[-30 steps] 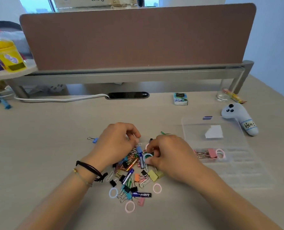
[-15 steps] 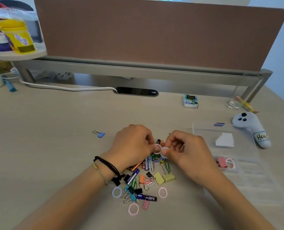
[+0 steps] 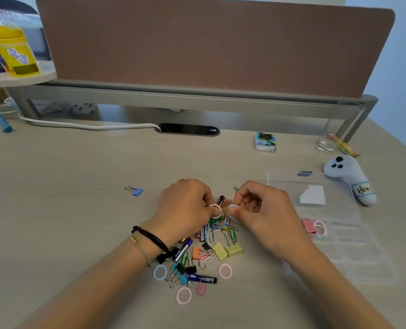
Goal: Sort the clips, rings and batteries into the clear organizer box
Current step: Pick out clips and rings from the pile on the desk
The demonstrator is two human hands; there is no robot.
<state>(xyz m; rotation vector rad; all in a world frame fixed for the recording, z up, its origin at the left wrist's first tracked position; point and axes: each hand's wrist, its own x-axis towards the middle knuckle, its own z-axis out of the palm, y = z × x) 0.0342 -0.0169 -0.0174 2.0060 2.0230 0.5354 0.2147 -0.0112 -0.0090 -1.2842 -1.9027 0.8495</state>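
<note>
From the head camera, my left hand point(image 3: 185, 207) sits at the centre of the frame, thumb and forefinger pinching a pink ring point(image 3: 215, 210) just above the pile point(image 3: 209, 248). My right hand point(image 3: 263, 210) faces it from the right, pinching a pale blue ring point(image 3: 233, 211) the same way. The two rings are held close together, near but not clearly touching; I judge I am gathering rings in both hands so that one trip to the box carries more than one.

The pile lies below my hands, centre and lower centre: paper clips, binder clips, batteries point(image 3: 202, 279) and loose rings mixed together. A stray blue binder clip point(image 3: 135, 191) lies apart at left of centre.

The clear organizer box point(image 3: 354, 262) stands open at the right of the frame, its lid point(image 3: 292, 186) folded back toward the upper right. One compartment beside my right wrist already holds a pink clip point(image 3: 309, 226) and a pink ring, so rings likely go there.
</note>
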